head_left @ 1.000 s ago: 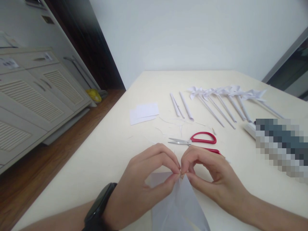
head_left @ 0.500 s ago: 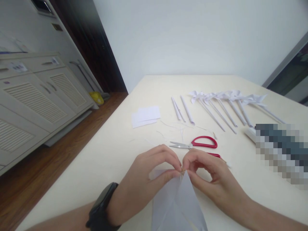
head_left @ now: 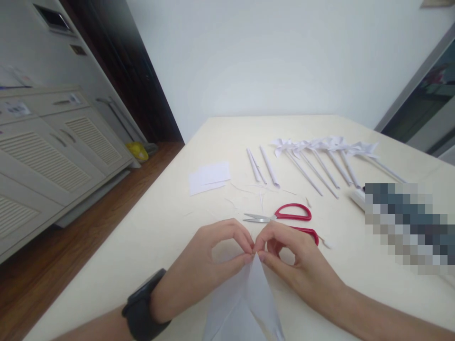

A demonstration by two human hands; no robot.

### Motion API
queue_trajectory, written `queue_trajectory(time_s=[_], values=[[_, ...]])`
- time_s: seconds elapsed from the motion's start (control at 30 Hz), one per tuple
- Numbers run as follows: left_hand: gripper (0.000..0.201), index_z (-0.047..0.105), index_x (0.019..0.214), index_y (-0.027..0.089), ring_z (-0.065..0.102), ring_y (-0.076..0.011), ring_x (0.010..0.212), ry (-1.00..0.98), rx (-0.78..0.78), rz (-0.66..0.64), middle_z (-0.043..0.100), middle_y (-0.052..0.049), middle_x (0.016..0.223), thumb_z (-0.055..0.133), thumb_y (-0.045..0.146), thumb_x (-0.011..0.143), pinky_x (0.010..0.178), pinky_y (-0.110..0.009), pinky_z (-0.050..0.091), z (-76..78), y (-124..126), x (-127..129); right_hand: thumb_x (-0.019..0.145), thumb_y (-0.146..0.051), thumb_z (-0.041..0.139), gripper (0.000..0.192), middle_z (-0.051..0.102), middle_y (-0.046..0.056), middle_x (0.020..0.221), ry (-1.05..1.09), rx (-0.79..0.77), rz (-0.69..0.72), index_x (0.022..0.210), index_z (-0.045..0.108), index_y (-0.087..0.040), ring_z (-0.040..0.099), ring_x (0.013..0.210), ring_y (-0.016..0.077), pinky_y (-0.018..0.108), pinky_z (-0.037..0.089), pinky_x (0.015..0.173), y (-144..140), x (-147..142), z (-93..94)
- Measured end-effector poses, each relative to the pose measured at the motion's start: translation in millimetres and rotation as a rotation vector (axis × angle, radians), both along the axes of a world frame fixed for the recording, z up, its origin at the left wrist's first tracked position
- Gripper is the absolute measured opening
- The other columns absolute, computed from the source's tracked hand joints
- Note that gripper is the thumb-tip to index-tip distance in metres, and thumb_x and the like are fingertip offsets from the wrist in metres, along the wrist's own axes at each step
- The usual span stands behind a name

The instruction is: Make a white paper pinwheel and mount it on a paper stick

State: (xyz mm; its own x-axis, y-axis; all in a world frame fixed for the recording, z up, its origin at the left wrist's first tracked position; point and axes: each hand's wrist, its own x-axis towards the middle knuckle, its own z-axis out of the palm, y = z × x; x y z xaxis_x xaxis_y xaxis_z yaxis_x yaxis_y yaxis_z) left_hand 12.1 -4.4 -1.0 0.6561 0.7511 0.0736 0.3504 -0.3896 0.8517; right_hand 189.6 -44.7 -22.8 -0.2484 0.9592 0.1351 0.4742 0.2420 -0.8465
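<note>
A thin, smooth white paper sheet (head_left: pixel 245 308), folded into a tapering wedge, is standing at the near edge of the matte cream desk (head_left: pixel 167 222), its long axis running from six o'clock up to a tip at twelve. The left hand (head_left: pixel 202 270) and right hand (head_left: pixel 295 265) are arching toward each other, fingers curled, each grip pinching that paper tip between thumb and forefinger. Red-handled scissors (head_left: pixel 284 220) are lying just beyond, at one o'clock, blades pointing toward nine.
</note>
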Motion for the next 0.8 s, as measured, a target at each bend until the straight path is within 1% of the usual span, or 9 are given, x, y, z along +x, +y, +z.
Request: queue_trajectory(time_s=[0.17, 0.37, 0.4, 0.47, 0.57, 0.63, 0.7, 0.77, 0.8], values=[[0.008, 0.058, 0.075, 0.016, 0.057, -0.0148, 0.08, 0.084, 0.04, 0.026, 0.061, -0.001, 0.083, 0.052, 0.011, 0.077, 0.076, -0.027, 0.043, 2.7, 1.4, 1.7, 0.08, -0.014, 0.052, 0.009, 0.054, -0.004, 0.073, -0.109, 0.091, 0.017, 0.082, 0.052, -0.023, 0.05, 0.066, 0.0119, 0.025, 0.039, 0.058, 2.4, 7.4, 2.5], [0.011, 0.056, 0.077, 0.017, 0.056, -0.0159, 0.083, 0.104, 0.049, 0.094, 0.061, -0.001, 0.084, 0.05, 0.008, 0.075, 0.079, -0.029, 0.043, 8.7, 5.4, 0.8, 0.083, -0.013, 0.045, 0.014, 0.053, -0.001, 0.087, -0.235, 0.205, -0.057, 0.093, 0.048, -0.023, 0.05, 0.074, 0.0131, 0.027, 0.042, 0.066, 13.3, 25.2, 3.0], [0.011, 0.056, 0.077, 0.017, 0.056, -0.0159, 0.084, 0.103, 0.05, 0.098, 0.061, -0.001, 0.084, 0.049, 0.008, 0.075, 0.08, -0.029, 0.043, 8.6, 5.4, 0.6, 0.083, -0.013, 0.045, 0.017, 0.052, 0.0, 0.091, -0.254, 0.213, -0.046, 0.097, 0.048, -0.023, 0.05, 0.075, 0.0132, 0.027, 0.042, 0.067, 14.9, 27.3, 3.5], [0.011, 0.056, 0.077, 0.017, 0.056, -0.0156, 0.083, 0.104, 0.051, 0.102, 0.061, -0.001, 0.084, 0.049, 0.008, 0.074, 0.08, -0.028, 0.043, 7.9, 5.0, 0.3, 0.083, -0.013, 0.044, 0.032, 0.051, 0.001, 0.099, -0.323, 0.223, -0.03, 0.112, 0.044, -0.027, 0.05, 0.077, 0.0137, 0.028, 0.044, 0.069, 17.3, 29.9, 6.3], [0.012, 0.056, 0.076, 0.017, 0.057, -0.0154, 0.081, 0.113, 0.054, 0.098, 0.061, -0.001, 0.083, 0.05, 0.007, 0.073, 0.078, -0.028, 0.043, 6.5, 4.7, 0.7, 0.084, -0.014, 0.043, 0.057, 0.049, 0.001, 0.094, -0.465, 0.258, -0.085, 0.133, 0.022, -0.034, 0.051, 0.069, 0.0137, 0.028, 0.045, 0.062, 19.4, 30.7, 14.4], [0.012, 0.056, 0.076, 0.016, 0.057, -0.0152, 0.081, 0.118, 0.055, 0.096, 0.061, -0.001, 0.082, 0.05, 0.007, 0.073, 0.077, -0.027, 0.043, 5.5, 5.7, 1.3, 0.084, -0.015, 0.042, 0.062, 0.049, 0.0, 0.088, -0.552, 0.313, -0.089, 0.135, 0.015, -0.038, 0.051, 0.065, 0.0141, 0.028, 0.044, 0.058, 20.2, 30.9, 20.0], [0.011, 0.056, 0.076, 0.016, 0.056, -0.0151, 0.081, 0.125, 0.053, 0.097, 0.061, -0.001, 0.082, 0.05, 0.008, 0.074, 0.078, -0.027, 0.043, 4.6, 7.2, 1.8, 0.083, -0.017, 0.044, 0.065, 0.051, -0.001, 0.088, -0.581, 0.342, -0.087, 0.136, 0.012, -0.038, 0.053, 0.065, 0.0147, 0.028, 0.044, 0.058, 21.2, 32.9, 23.0], [0.01, 0.056, 0.076, 0.017, 0.056, -0.0151, 0.082, 0.134, 0.052, 0.097, 0.061, -0.001, 0.083, 0.05, 0.009, 0.075, 0.078, -0.027, 0.042, 3.9, 8.3, 2.0, 0.083, -0.02, 0.046, 0.065, 0.053, -0.001, 0.089, -0.56, 0.32, -0.161, 0.136, 0.01, -0.034, 0.054, 0.064, 0.0141, 0.027, 0.044, 0.056, 23.2, 37.4, 23.0], [0.01, 0.056, 0.077, 0.017, 0.056, -0.0151, 0.082, 0.137, 0.053, 0.096, 0.061, -0.001, 0.084, 0.05, 0.01, 0.075, 0.079, -0.027, 0.042, 3.6, 8.4, 1.9, 0.083, -0.022, 0.047, 0.063, 0.054, -0.002, 0.09, -0.549, 0.298, -0.213, 0.135, 0.013, -0.031, 0.054, 0.062, 0.0137, 0.027, 0.043, 0.055, 24.5, 40.3, 22.1]])
